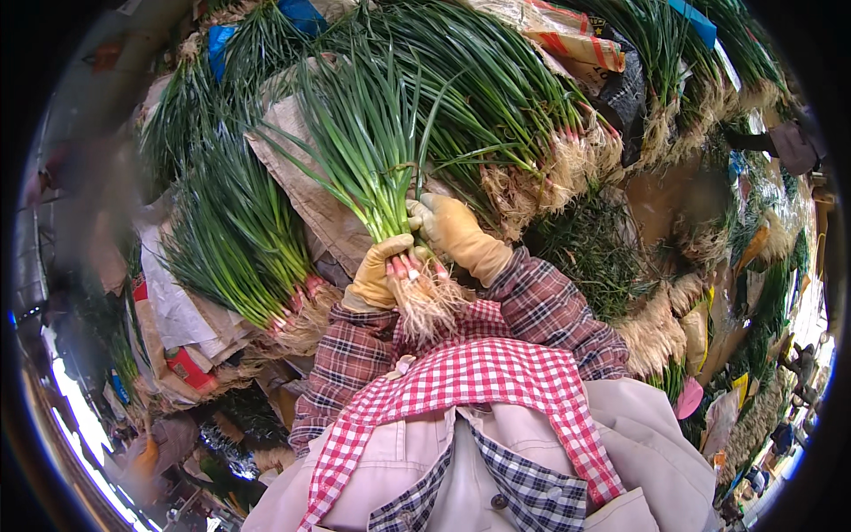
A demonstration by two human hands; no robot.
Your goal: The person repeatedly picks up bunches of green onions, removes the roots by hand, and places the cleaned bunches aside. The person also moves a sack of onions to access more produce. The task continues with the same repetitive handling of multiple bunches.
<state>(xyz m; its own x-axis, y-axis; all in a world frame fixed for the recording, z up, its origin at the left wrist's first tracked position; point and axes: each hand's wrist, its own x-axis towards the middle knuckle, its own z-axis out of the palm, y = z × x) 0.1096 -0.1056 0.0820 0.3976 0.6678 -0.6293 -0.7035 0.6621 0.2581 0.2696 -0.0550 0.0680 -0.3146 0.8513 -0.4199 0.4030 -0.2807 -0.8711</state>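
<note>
My left hand, in a yellowish work glove, is closed around the lower stems of a bunch of green onions. The bunch's leaves point away from me, and its reddish bulbs and pale roots hang toward my chest. Against the right side of the same bunch is my gloved right hand, its fingers bent around a few stems. Beyond the bunch lies a brown woven sack. A pile of green onions rests to the left, and a larger pile lies at the upper right.
Loose green leaf scraps lie right of my right arm. More bundled onions with roots are at the far right. A printed sack and a black plastic bag lie at the top right. White sheeting lies at left.
</note>
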